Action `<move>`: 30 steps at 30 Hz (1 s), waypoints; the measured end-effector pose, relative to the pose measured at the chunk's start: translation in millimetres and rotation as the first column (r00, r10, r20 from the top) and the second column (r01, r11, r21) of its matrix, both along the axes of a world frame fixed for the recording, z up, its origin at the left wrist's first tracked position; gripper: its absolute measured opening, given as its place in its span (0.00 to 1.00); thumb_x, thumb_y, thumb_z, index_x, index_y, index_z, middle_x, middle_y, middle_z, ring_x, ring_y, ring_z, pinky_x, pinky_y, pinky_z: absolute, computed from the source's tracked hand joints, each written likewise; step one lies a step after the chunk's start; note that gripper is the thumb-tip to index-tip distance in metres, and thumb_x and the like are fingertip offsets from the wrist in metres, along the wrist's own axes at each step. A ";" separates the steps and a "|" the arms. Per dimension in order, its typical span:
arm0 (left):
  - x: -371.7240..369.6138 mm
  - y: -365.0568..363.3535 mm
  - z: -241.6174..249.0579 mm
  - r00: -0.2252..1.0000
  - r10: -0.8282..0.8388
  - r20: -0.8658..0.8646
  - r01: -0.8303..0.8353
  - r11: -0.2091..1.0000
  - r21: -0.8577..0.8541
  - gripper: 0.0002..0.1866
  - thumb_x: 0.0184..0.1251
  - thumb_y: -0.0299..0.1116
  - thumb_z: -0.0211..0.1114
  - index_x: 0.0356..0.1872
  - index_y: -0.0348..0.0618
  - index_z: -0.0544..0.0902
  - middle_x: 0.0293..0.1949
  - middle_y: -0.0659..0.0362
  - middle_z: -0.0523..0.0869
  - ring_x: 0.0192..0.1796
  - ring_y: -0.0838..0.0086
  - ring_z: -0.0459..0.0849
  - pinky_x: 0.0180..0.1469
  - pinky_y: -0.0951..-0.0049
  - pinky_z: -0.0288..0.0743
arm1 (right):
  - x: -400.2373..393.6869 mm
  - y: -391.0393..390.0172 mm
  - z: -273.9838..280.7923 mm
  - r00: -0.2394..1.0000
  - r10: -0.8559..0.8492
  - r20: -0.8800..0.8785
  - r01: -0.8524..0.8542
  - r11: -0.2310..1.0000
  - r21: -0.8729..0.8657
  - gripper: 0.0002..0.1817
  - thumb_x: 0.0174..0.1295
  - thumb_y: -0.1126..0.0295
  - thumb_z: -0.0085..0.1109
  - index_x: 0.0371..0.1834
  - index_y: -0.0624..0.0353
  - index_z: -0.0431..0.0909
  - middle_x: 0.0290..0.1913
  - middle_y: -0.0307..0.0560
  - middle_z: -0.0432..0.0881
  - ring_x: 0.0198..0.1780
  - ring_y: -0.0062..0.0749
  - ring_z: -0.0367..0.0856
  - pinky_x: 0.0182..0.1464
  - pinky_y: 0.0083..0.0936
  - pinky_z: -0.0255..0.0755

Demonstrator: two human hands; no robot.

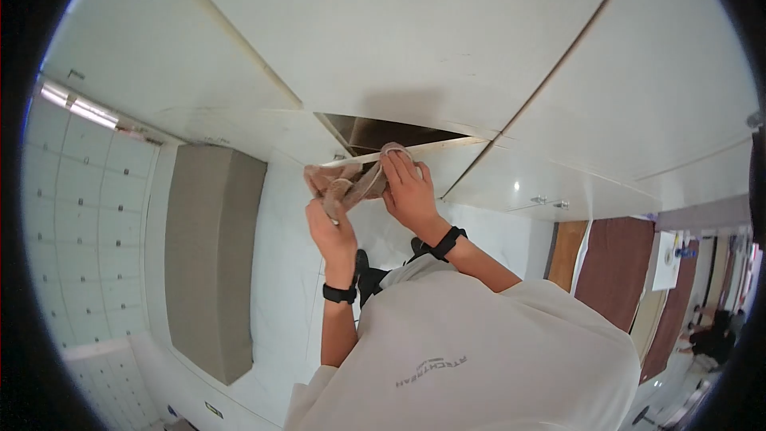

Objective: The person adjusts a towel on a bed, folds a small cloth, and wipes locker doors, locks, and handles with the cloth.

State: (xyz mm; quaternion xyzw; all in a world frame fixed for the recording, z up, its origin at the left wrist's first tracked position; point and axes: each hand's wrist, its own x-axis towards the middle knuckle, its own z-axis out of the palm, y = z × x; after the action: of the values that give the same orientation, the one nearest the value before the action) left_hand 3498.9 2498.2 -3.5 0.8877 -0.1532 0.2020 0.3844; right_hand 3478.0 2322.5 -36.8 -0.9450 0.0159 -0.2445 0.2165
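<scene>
A brownish-pink cloth (365, 183) hangs bunched between my two hands at the front edge of a partly open drawer (459, 145) in a white cabinet. My left hand (329, 231) pinches the cloth's lower left end. The fingers of my right hand (407, 183) are wrapped over its other end, against the drawer's front edge. Inside, the drawer looks dark, and part of it is hidden by the cloth and my right hand. Each wrist wears a black band.
A long grey-brown upholstered bench (211, 259) stands on the left, near small white lockers (88, 223). White cabinet doors (423, 32) rise ahead. Dark red-covered furniture (610, 275) is at the right, and a person in dark clothes (712, 339) is at the far right.
</scene>
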 end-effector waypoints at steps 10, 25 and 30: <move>8.8 -61.7 -7.9 0.987 -0.144 0.076 0.162 0.912 -0.377 0.19 0.64 0.22 0.67 0.54 0.36 0.71 0.55 0.47 0.76 0.59 0.58 0.75 0.65 0.63 0.67 | 5.2 -15.0 11.0 0.998 0.012 -0.069 -0.016 0.999 -0.050 0.39 0.54 0.64 0.66 0.72 0.57 0.66 0.71 0.47 0.70 0.73 0.37 0.66 0.67 0.47 0.61; 37.4 -118.3 -15.6 0.908 -0.417 -0.026 0.418 0.904 0.088 0.41 0.54 0.32 0.78 0.69 0.38 0.66 0.67 0.45 0.69 0.70 0.47 0.66 0.73 0.53 0.61 | -31.6 -91.1 4.4 0.979 -0.200 -0.038 0.195 0.974 -0.117 0.35 0.54 0.71 0.63 0.70 0.59 0.67 0.69 0.48 0.73 0.72 0.38 0.69 0.66 0.47 0.62; 39.1 -115.0 -14.6 0.889 -0.454 -0.063 0.456 0.864 0.215 0.32 0.59 0.19 0.64 0.68 0.41 0.70 0.67 0.49 0.70 0.71 0.48 0.66 0.72 0.53 0.63 | -45.3 -99.0 8.8 0.980 -0.196 -0.028 0.193 0.978 -0.079 0.36 0.55 0.72 0.62 0.71 0.59 0.66 0.69 0.50 0.73 0.71 0.40 0.70 0.65 0.46 0.62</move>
State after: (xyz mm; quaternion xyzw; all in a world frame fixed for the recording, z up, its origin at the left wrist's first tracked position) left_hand 3538.1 2383.3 -18.1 0.8651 -0.3777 0.0825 0.3196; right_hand 3432.7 2223.5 -28.1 -0.9506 0.1030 -0.2483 0.1552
